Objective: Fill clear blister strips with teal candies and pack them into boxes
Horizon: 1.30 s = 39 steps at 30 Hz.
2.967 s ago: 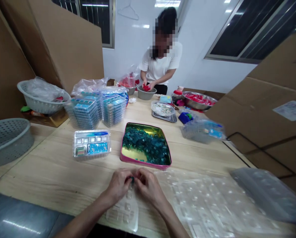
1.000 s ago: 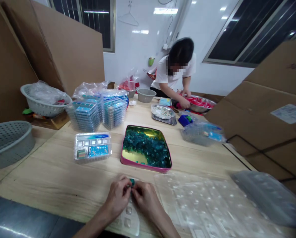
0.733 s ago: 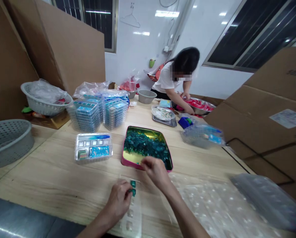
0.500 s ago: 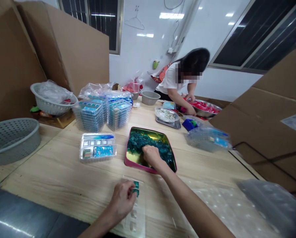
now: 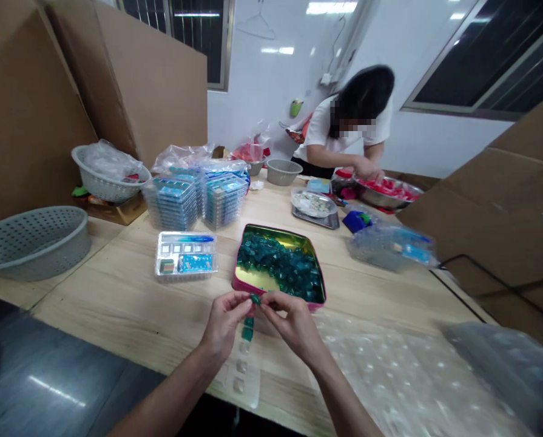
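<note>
My left hand (image 5: 225, 321) and my right hand (image 5: 292, 321) meet above the table's near edge, both pinching one small teal piece (image 5: 255, 298) between their fingertips. Under them lies a clear plastic blister tray (image 5: 244, 376) with small pockets; two teal pieces (image 5: 247, 331) sit in its upper pockets. Just beyond my hands stands a pink-rimmed gold tin (image 5: 253, 280) heaped with teal pieces (image 5: 284, 267).
A filled clear pack (image 5: 187, 262) lies left of the tin, stacks of packs (image 5: 196, 197) behind it. Loose blister sheets (image 5: 389, 376) spread at right. Grey baskets (image 5: 30, 240) sit left. A person in a white shirt (image 5: 344, 130) works at a metal bowl (image 5: 387, 194). Cardboard stands around.
My right hand reached into the tin, took a teal piece and came back to my left hand. The person at the far end moved right to the metal bowl.
</note>
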Each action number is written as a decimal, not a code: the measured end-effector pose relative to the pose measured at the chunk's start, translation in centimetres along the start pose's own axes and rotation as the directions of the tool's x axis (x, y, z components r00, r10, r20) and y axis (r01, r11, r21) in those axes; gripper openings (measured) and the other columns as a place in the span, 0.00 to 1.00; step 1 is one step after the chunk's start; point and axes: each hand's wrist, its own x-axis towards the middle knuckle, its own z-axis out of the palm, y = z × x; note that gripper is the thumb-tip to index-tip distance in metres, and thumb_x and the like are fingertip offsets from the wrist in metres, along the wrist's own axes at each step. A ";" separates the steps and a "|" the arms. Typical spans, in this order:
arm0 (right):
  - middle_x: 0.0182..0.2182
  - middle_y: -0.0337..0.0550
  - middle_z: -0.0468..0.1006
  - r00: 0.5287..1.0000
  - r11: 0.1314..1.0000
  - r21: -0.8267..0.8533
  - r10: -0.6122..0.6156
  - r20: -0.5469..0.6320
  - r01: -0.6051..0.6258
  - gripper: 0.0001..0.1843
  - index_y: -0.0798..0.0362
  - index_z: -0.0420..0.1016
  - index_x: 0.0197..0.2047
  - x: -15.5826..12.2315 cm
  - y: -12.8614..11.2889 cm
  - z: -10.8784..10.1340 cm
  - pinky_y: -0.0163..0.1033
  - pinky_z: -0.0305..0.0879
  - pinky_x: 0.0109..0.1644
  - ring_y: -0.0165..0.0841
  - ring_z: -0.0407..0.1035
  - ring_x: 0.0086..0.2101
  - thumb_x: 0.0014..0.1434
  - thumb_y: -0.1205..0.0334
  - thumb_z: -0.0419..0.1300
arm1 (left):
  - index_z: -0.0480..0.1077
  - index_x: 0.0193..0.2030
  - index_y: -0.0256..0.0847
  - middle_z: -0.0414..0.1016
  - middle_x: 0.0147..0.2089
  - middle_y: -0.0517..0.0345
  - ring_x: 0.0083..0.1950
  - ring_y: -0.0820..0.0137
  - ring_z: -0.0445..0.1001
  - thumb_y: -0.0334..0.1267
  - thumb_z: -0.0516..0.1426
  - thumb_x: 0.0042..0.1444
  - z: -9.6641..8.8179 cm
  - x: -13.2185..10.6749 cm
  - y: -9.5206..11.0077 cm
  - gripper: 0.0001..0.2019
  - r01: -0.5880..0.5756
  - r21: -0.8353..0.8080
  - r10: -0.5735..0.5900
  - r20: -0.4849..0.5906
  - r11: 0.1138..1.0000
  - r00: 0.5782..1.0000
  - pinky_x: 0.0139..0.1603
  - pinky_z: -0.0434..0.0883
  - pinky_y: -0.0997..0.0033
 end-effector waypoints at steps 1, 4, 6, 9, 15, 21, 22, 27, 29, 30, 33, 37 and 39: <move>0.24 0.40 0.75 1.000 0.999 0.032 0.005 -0.013 -0.005 0.08 0.54 0.73 0.28 -0.9 -0.2 0.5 0.33 0.63 0.31 0.31 0.69 0.26 0.56 0.63 0.55 | 0.74 0.31 0.34 0.75 0.30 0.55 0.31 0.73 0.70 0.38 0.66 0.39 0.1 -0.3 0.0 0.12 0.008 -0.026 -0.008 0.004 1.000 1.000 0.35 0.66 0.73; 0.27 0.42 0.76 0.997 0.981 0.183 0.074 -0.039 -0.065 0.08 0.54 0.72 0.26 -2.9 -0.2 1.8 0.34 0.65 0.33 0.31 0.69 0.28 0.55 0.63 0.57 | 0.73 0.26 0.34 0.74 0.26 0.58 0.28 0.75 0.69 0.32 0.66 0.35 -0.1 -1.2 -0.3 0.09 0.032 -0.034 -0.032 -0.019 0.999 0.999 0.33 0.65 0.75; 0.31 0.43 0.77 0.986 0.924 0.356 0.162 -0.039 -0.138 0.07 0.54 0.72 0.25 -3.8 0.2 2.4 0.35 0.66 0.35 0.32 0.70 0.30 0.52 0.61 0.61 | 0.73 0.25 0.34 0.73 0.25 0.59 0.27 0.76 0.68 0.30 0.66 0.34 -0.5 -1.7 -0.5 0.08 0.052 -0.007 -0.053 -0.019 0.999 0.998 0.32 0.64 0.76; 0.31 0.43 0.78 0.953 0.764 0.599 0.302 -0.005 -0.239 0.10 0.54 0.73 0.28 -4.6 1.2 2.9 0.35 0.66 0.34 0.32 0.70 0.30 0.48 0.57 0.66 | 0.73 0.25 0.34 0.73 0.25 0.59 0.27 0.76 0.68 0.29 0.65 0.34 -1.0 -2.0 -0.7 0.08 0.084 0.073 -0.086 0.029 0.994 0.996 0.31 0.64 0.77; 0.20 0.35 0.71 0.903 0.647 0.669 0.421 0.086 -0.365 0.15 0.55 0.70 0.26 -5.4 2.8 3.9 0.32 0.59 0.26 0.26 0.64 0.21 0.43 0.55 0.69 | 0.71 0.29 0.35 0.70 0.24 0.62 0.27 0.76 0.66 0.29 0.62 0.37 -2.2 -1.7 -1.0 0.09 -0.009 0.399 -0.035 0.102 0.917 0.994 0.30 0.62 0.77; 0.16 0.33 0.65 0.899 0.766 0.481 0.415 0.137 -0.427 0.08 0.55 0.67 0.22 -5.7 3.0 5.2 0.31 0.53 0.23 0.26 0.58 0.19 0.45 0.60 0.61 | 0.70 0.25 0.36 0.65 0.19 0.63 0.23 0.75 0.63 0.29 0.54 0.43 -3.3 -2.6 -1.3 0.04 -0.137 0.822 -0.035 0.188 0.553 0.982 0.25 0.58 0.77; 0.16 0.33 0.64 0.909 0.805 0.427 0.398 0.124 -0.411 0.07 0.55 0.67 0.21 -5.8 2.9 5.3 0.31 0.52 0.24 0.26 0.58 0.19 0.46 0.62 0.60 | 0.70 0.24 0.36 0.65 0.19 0.63 0.23 0.75 0.63 0.29 0.54 0.44 -3.4 -2.8 -1.3 0.04 -0.155 0.854 -0.021 0.190 0.497 0.982 0.25 0.58 0.77; 0.17 0.35 0.65 0.920 0.876 0.280 0.368 0.137 -0.392 0.06 0.55 0.69 0.20 -5.9 2.4 5.4 0.31 0.53 0.25 0.27 0.59 0.21 0.47 0.66 0.55 | 0.70 0.25 0.36 0.67 0.19 0.63 0.23 0.74 0.65 0.29 0.55 0.45 -3.7 -3.0 -0.8 0.03 -0.128 0.897 -0.072 0.174 0.422 0.982 0.26 0.59 0.77; 0.18 0.35 0.66 0.916 0.876 0.269 0.369 0.157 -0.400 0.06 0.55 0.69 0.21 -5.9 2.3 5.5 0.31 0.54 0.25 0.27 0.59 0.21 0.47 0.66 0.55 | 0.71 0.28 0.37 0.68 0.20 0.62 0.24 0.73 0.66 0.29 0.55 0.45 -3.7 -3.1 -0.5 0.04 -0.149 0.915 -0.088 0.195 0.375 0.977 0.26 0.59 0.76; 0.18 0.35 0.66 0.918 0.887 0.242 0.365 0.153 -0.393 0.05 0.55 0.69 0.21 -5.9 2.3 5.5 0.31 0.54 0.26 0.28 0.60 0.21 0.47 0.67 0.54 | 0.71 0.29 0.37 0.69 0.21 0.62 0.25 0.72 0.67 0.28 0.54 0.46 -3.6 -3.1 -0.4 0.05 -0.182 0.929 -0.079 0.218 0.324 0.973 0.28 0.59 0.76; 0.19 0.36 0.68 0.939 0.938 0.081 0.330 0.097 -0.338 0.06 0.55 0.70 0.22 -5.9 2.1 5.7 0.31 0.55 0.28 0.28 0.62 0.22 0.46 0.71 0.53 | 0.72 0.29 0.38 0.73 0.26 0.57 0.30 0.69 0.70 0.29 0.52 0.50 -3.4 -3.6 -0.3 0.07 -0.293 0.944 -0.051 0.303 0.151 0.952 0.32 0.61 0.73; 0.23 0.39 0.72 0.966 0.969 -0.034 0.247 0.081 -0.245 0.08 0.55 0.72 0.24 -6.0 1.8 5.7 0.32 0.58 0.31 0.30 0.66 0.26 0.47 0.73 0.53 | 0.72 0.32 0.38 0.75 0.33 0.52 0.36 0.65 0.72 0.29 0.50 0.54 -3.7 -4.1 -0.6 0.09 -0.371 0.923 -0.045 0.377 0.104 0.925 0.38 0.63 0.70; 0.24 0.41 0.73 0.973 0.977 -0.046 0.212 0.095 -0.208 0.08 0.55 0.73 0.25 -6.2 1.6 5.7 0.32 0.59 0.32 0.31 0.67 0.27 0.50 0.71 0.54 | 0.72 0.31 0.38 0.75 0.32 0.52 0.37 0.64 0.72 0.30 0.51 0.54 -4.2 -4.2 -1.1 0.08 -0.393 0.911 -0.037 0.400 0.121 0.916 0.38 0.64 0.69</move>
